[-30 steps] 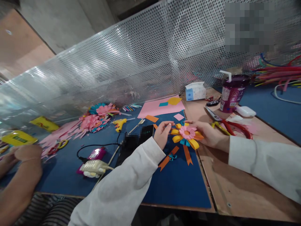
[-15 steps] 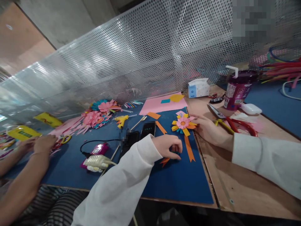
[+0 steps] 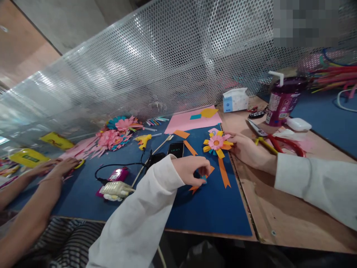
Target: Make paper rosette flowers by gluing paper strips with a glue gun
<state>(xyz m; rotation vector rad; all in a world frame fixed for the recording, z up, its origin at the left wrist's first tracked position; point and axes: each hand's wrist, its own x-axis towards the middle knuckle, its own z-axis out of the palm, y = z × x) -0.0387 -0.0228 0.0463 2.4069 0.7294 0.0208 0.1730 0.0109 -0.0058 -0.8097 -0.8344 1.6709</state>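
Note:
In the head view my left hand [image 3: 195, 171] is over the blue mat, thumb and fingers pinched on a small blue paper piece [image 3: 205, 178]. Under and beside that hand lies an orange paper strip [image 3: 194, 189], partly hidden. My right hand [image 3: 247, 149] rests at the mat's right edge and grips the side of a paper flower [image 3: 216, 143] with pink and yellow petals and an orange centre. Below the flower an orange ribbon tail [image 3: 224, 173] with a notched end lies on the mat.
A phone [image 3: 176, 149], yellow glue gun [image 3: 143, 141] and cables lie left of my hands. Red-handled scissors [image 3: 287, 145] and a purple cup [image 3: 284, 100] stand or lie at right. Behind is pink paper [image 3: 178, 124]. Another person's hands [image 3: 63, 167] work at far left.
My left hand has shifted slightly left, and the blue paper piece at its fingertips shows more clearly. My right hand and the flower have hardly moved.

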